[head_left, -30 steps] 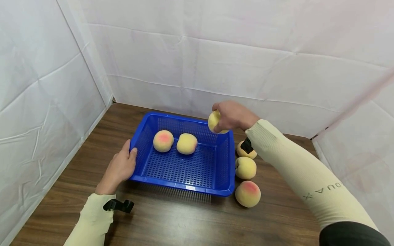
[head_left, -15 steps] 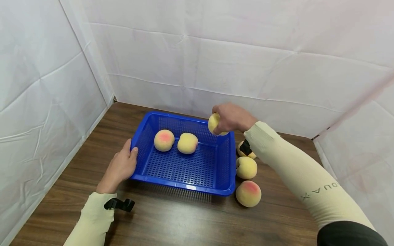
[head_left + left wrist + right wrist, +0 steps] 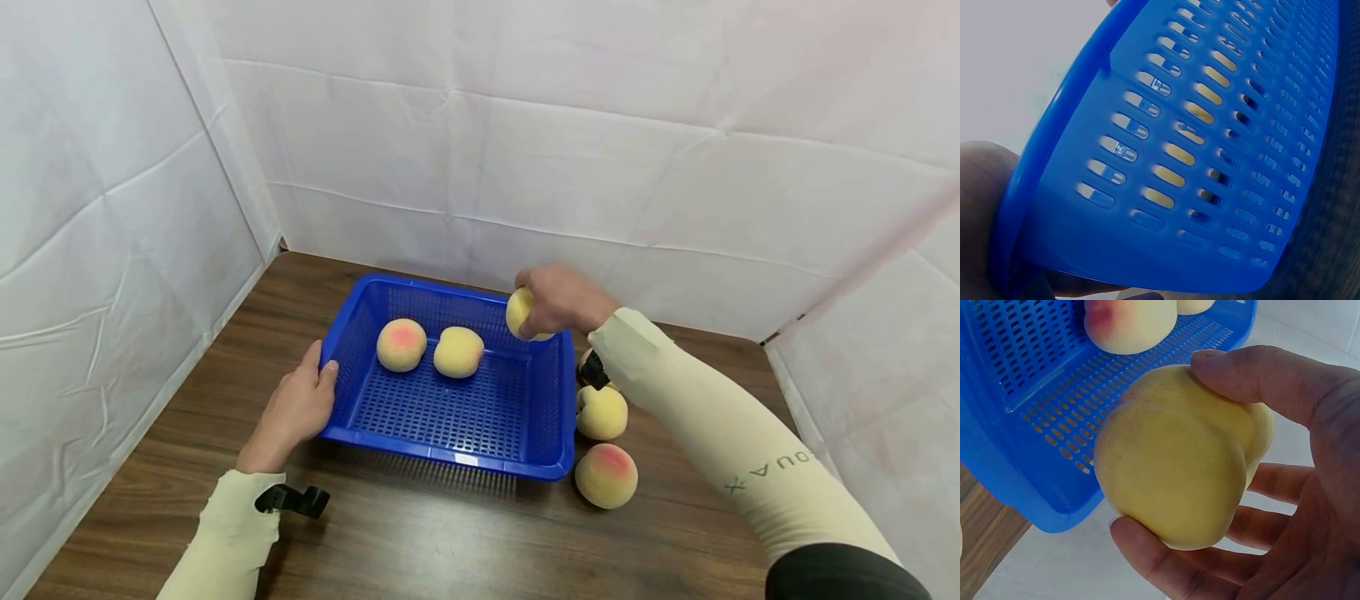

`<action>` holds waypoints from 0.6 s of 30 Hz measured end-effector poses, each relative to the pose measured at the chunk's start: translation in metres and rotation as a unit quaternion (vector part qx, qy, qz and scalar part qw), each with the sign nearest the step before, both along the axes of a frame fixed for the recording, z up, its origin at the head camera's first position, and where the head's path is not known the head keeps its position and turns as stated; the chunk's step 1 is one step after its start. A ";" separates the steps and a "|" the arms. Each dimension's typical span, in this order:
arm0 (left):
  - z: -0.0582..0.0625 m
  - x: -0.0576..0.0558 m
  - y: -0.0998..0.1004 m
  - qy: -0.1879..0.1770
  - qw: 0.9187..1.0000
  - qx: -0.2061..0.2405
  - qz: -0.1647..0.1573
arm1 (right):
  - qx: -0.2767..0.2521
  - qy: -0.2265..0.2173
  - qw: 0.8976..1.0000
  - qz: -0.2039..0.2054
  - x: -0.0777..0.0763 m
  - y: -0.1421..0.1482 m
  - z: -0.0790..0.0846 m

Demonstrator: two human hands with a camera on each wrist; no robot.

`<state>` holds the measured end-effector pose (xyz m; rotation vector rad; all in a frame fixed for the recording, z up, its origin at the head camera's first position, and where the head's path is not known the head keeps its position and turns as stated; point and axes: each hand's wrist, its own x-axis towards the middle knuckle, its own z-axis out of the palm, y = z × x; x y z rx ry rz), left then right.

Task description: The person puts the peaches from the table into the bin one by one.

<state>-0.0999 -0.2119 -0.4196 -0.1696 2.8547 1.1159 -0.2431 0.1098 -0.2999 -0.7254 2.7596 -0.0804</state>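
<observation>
My right hand holds a yellow peach over the back right corner of the blue plastic basket. Thumb and fingers curve round this peach in the right wrist view, with the basket behind it. At the basket's left side, my left hand grips the rim, thumb on the inner side. Inside lie a pink-topped peach and a yellower peach, side by side. The left wrist view shows the slotted basket wall close up, and yellow shows through some slots.
Right of the basket, a pink-topped peach and a yellow peach stand on the brown wooden table. Another peach behind them is mostly hidden by my right wrist. White sheeting encloses the back and sides.
My right hand has sunk slightly toward the basket with the peach in its grip. My left hand keeps its hold on the rim, and the basket stays in place.
</observation>
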 end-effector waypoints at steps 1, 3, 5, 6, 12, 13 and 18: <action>0.000 0.000 0.000 0.000 1.000 -0.001 0.000 | 0.001 0.000 1.000 0.002 0.000 0.000 -0.001; 0.000 0.000 0.000 0.000 1.000 -0.001 0.001 | 0.002 0.002 1.000 0.005 0.001 0.000 -0.004; 0.000 0.000 0.001 0.000 1.000 -0.001 0.001 | 0.002 0.000 1.000 0.005 0.001 0.000 -0.006; -0.001 0.000 0.001 -0.001 1.000 -0.001 0.001 | 0.004 -0.001 1.000 0.003 0.001 0.000 -0.008; -0.001 0.000 0.001 -0.004 1.000 0.004 0.002 | 0.002 -0.011 1.000 -0.006 0.001 0.000 -0.016; 0.000 0.000 0.001 -0.004 1.000 0.006 0.001 | 0.003 -0.009 1.000 -0.003 0.001 0.000 -0.017; 0.000 0.000 0.002 0.000 1.000 0.011 -0.002 | 0.018 0.005 1.000 0.010 -0.001 0.000 -0.022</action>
